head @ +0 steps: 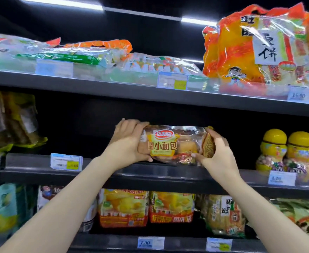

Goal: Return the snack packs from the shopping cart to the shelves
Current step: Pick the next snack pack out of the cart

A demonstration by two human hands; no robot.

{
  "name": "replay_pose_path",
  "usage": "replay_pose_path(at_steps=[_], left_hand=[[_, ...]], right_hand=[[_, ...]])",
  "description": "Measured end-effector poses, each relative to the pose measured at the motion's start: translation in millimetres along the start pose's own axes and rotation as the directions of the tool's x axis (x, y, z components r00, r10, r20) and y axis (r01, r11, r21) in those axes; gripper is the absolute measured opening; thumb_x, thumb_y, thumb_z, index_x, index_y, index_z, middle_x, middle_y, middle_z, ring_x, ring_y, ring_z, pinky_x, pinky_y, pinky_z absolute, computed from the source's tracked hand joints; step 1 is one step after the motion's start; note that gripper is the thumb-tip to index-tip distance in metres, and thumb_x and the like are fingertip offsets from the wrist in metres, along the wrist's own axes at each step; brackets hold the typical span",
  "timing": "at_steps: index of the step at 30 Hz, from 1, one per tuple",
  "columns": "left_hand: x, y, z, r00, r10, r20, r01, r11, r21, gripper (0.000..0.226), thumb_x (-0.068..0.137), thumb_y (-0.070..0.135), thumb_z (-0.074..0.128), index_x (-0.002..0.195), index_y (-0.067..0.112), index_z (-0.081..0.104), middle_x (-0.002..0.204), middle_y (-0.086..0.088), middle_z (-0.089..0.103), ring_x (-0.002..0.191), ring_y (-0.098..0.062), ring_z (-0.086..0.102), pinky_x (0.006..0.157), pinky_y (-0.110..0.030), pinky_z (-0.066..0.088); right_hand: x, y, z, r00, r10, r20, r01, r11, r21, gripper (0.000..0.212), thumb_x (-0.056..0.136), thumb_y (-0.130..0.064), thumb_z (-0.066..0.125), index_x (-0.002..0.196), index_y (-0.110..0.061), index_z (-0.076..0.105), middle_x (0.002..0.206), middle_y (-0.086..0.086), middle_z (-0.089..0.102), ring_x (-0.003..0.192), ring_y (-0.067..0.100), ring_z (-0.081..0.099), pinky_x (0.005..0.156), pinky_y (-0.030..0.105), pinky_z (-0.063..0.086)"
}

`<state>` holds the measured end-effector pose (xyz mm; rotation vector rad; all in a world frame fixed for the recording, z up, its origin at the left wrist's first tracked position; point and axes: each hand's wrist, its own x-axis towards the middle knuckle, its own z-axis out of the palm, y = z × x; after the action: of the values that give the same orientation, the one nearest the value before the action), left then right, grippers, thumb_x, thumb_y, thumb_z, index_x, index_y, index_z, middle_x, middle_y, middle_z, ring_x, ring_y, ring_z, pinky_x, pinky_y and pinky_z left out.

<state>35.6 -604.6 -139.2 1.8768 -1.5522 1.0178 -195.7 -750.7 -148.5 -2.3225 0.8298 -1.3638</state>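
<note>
Head view: left hand [130,143], right hand [217,152] grip bread pack [170,145] ends at middle shelf [168,172] edge

yellow-capped jars [287,152] right, middle tier | price tag [66,162] left

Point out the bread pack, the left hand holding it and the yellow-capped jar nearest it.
bread pack [165,145], head view, front label.
left hand [127,143], head view, back of the hand.
yellow-capped jar [274,148], head view, its body.
</note>
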Motion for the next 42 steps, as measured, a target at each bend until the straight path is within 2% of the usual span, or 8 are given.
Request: replay_pose_path(at_steps=[3,7,15,25,30,33,38,42], left_hand=[[0.5,-2.8,1.2,0.997,-0.024,0.076,0.033,0.991,-0.127,0.117,0.052,0.071,0.079,0.147,0.018,0.036,0.132,-0.004,0.046,0.127,-0.021,0.036,0.113,-0.028,0.005],[-0.1,-2.9,-8.8,0.989,-0.094,0.114,0.117,0.968,-0.220,0.100,0.060,0.080,0.054,0.143,0.026,0.043,0.128,0.002,0.051,0.123,-0.017,0.039,0.108,-0.030,0.026],[-20.8,-0.8,-13.3,0.993,-0.054,-0.106,0.051,0.998,-0.023,0.071,0.069,0.031,0.084,0.133,0.021,0.055,0.132,-0.001,0.056,0.123,-0.020,0.048,0.100,-0.034,0.039],[-0.7,3.1,-5.7,0.997,-0.063,0.042,0.062,0.998,0.024,0.054,0.069,0.022,0.084,0.119,0.021,0.062,0.121,0.001,0.056,0.113,-0.023,0.052,0.086,-0.034,0.046],[24.3,15.8,-0.4,0.951,-0.161,0.265,0.137,0.985,0.109,0.050,0.088,0.031,0.067,0.133,0.030,0.045,0.136,0.007,0.038,0.127,-0.016,0.035,0.098,-0.030,0.038],[26.6,22.4,0.3,0.939,-0.190,0.285,0.166,0.980,0.106,0.049,0.090,0.038,0.063,0.135,0.030,0.044,0.140,0.007,0.037,0.129,-0.015,0.034,0.093,-0.029,0.040],[8.6,39.1,-8.8,0.969,-0.195,0.150,0.181,0.978,0.099,0.055,0.089,0.041,0.062,0.140,0.026,0.046,0.145,0.005,0.041,0.131,-0.017,0.039,0.099,-0.033,0.042],[-12.8,59.4,-26.9,0.990,-0.136,0.042,0.126,0.973,0.191,0.047,0.084,0.042,0.066,0.122,0.015,0.061,0.121,-0.003,0.060,0.109,-0.023,0.057,0.087,-0.036,0.051]], right_hand=[[4.9,8.1,2.3,0.998,0.028,0.065,-0.028,1.000,-0.008,0.085,0.075,-0.027,0.080,0.144,-0.028,0.031,0.138,0.002,0.045,0.120,0.022,0.050,0.092,0.026,0.039],[7.4,15.7,0.0,0.995,0.008,0.097,-0.002,0.998,-0.070,0.077,0.080,-0.029,0.076,0.143,-0.030,0.033,0.143,0.003,0.040,0.121,0.022,0.049,0.092,0.027,0.040],[-3.4,13.6,4.8,0.880,-0.472,0.054,0.455,0.804,-0.382,0.050,0.088,-0.045,0.055,0.127,-0.014,0.058,0.134,0.014,0.054,0.127,0.033,0.048,0.101,0.051,0.043],[4.8,12.9,12.2,0.939,-0.265,0.218,0.342,0.777,-0.528,0.062,0.088,-0.061,0.029,0.129,-0.026,0.060,0.140,0.010,0.051,0.128,0.032,0.048,0.105,0.048,0.037],[12.8,16.8,7.1,0.945,-0.190,0.268,0.300,0.830,-0.471,0.075,0.087,-0.074,0.009,0.144,-0.035,0.038,0.159,-0.003,0.017,0.146,0.021,0.015,0.118,0.038,0.012],[15.5,20.3,2.3,0.947,-0.157,0.279,0.274,0.850,-0.450,0.062,0.091,-0.065,0.024,0.148,-0.039,0.024,0.160,-0.009,0.004,0.147,0.015,0.003,0.119,0.034,0.008],[6.2,26.1,-7.5,0.935,-0.274,0.224,0.339,0.876,-0.344,0.061,0.089,-0.061,0.036,0.141,-0.030,0.044,0.151,-0.004,0.036,0.139,0.019,0.033,0.111,0.035,0.033],[-0.5,29.7,-14.1,0.874,-0.460,0.155,0.485,0.842,-0.236,0.046,0.090,-0.049,0.053,0.125,-0.020,0.059,0.125,-0.001,0.059,0.114,0.020,0.057,0.090,0.030,0.046]])
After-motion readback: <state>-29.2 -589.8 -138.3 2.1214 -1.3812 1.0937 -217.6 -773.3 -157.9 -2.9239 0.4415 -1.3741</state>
